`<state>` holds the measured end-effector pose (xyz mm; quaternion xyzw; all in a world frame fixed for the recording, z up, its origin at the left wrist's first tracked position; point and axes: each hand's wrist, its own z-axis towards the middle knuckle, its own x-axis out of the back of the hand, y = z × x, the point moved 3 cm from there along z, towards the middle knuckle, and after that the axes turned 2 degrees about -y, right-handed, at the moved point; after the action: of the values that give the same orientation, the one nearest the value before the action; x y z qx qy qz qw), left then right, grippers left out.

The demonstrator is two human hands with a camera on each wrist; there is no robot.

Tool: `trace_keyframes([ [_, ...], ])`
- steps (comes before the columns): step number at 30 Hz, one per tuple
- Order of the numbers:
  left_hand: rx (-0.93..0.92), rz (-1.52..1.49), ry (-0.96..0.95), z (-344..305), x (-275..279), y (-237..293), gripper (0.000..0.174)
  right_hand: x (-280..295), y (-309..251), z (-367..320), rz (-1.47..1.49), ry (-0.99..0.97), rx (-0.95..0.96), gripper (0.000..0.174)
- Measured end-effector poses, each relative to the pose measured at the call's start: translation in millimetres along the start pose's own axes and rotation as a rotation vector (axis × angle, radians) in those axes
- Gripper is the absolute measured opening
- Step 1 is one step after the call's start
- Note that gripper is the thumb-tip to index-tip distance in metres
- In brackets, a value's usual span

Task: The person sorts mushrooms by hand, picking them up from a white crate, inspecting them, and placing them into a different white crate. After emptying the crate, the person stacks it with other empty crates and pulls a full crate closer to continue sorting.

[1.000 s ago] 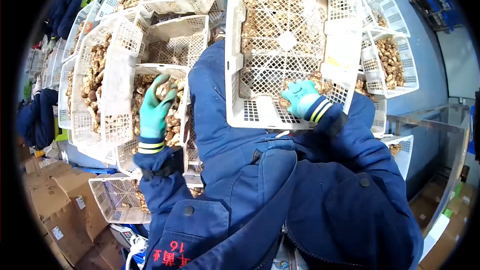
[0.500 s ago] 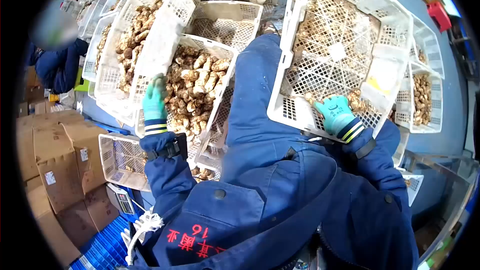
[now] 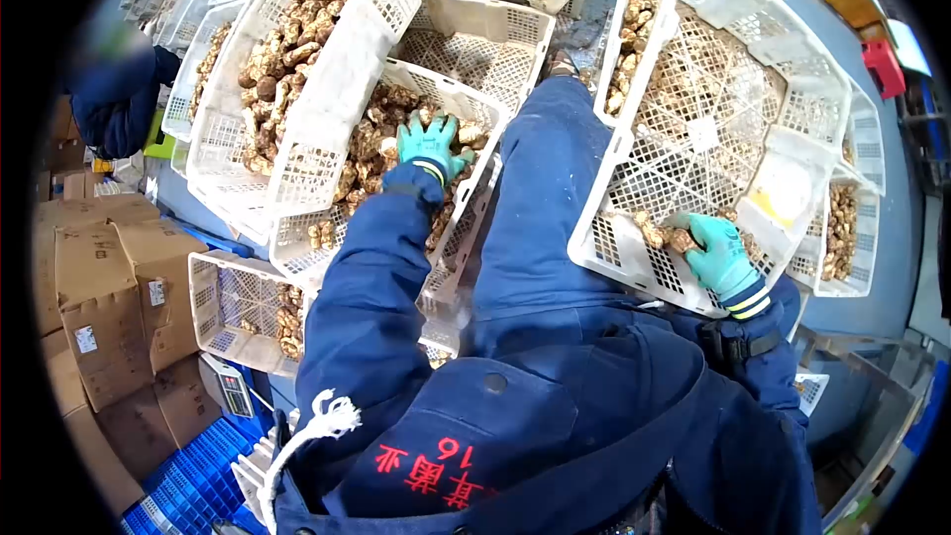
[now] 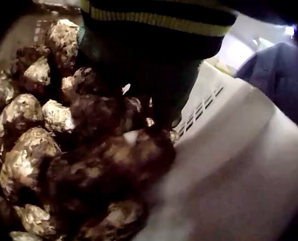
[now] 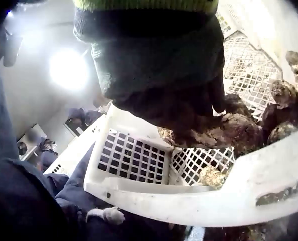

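Note:
Knobbly brown-and-cream mushrooms [image 3: 381, 129] fill a white plastic crate [image 3: 451, 87] at left. My gloved left hand [image 3: 428, 146] rests over them with fingers spread. More mushrooms [image 4: 31, 150] show close up in the left wrist view, beside the pale crate wall [image 4: 224, 165]; the fingers are in deep shadow there. A tilted, perforated white crate [image 3: 703, 139] sits across my lap at right. Near its front wall my right hand [image 3: 723, 256] grips a mushroom [image 3: 681, 241] by its fingertips. A few loose mushrooms [image 5: 211, 176] lie around it on the crate floor.
Several other crates of mushrooms [image 3: 282, 79] stand close by at left, with a crate [image 3: 475, 50] beyond my knee. Cardboard boxes [image 3: 104, 297] are stacked at lower left near blue plastic pallets [image 3: 188, 476]. Another person [image 3: 114, 99] sits at upper left.
The left hand held a mushroom above the crate, let it go by the left wall, then moved right onto the pile. The right hand stays in the lap crate. The head view has shifted.

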<state>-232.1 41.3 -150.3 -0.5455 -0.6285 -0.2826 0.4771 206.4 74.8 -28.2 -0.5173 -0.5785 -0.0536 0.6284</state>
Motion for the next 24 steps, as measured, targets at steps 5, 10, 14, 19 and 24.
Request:
trace_keyframes([
  [5,0.055,0.07,-0.088,-51.8,-11.6,-36.9,0.073,14.4,3.7,2.3,-0.017,0.036,-0.018,0.027],
  [10,0.217,0.016,-0.456,-144.2,-89.0,-99.8,0.078,21.3,4.6,4.2,0.284,0.012,-0.144,0.037],
  [14,0.331,-0.309,-0.41,-215.3,-131.4,-145.5,0.083,14.0,11.4,9.1,1.055,-0.056,-0.184,0.063],
  [19,0.045,-0.788,0.194,-177.7,-22.0,-94.1,0.035,29.4,-28.2,16.3,0.723,0.095,0.324,0.034],
  [24,-0.532,-1.637,-0.306,-156.1,129.9,67.6,0.054,35.1,-47.2,15.4,0.762,0.168,0.321,0.022],
])
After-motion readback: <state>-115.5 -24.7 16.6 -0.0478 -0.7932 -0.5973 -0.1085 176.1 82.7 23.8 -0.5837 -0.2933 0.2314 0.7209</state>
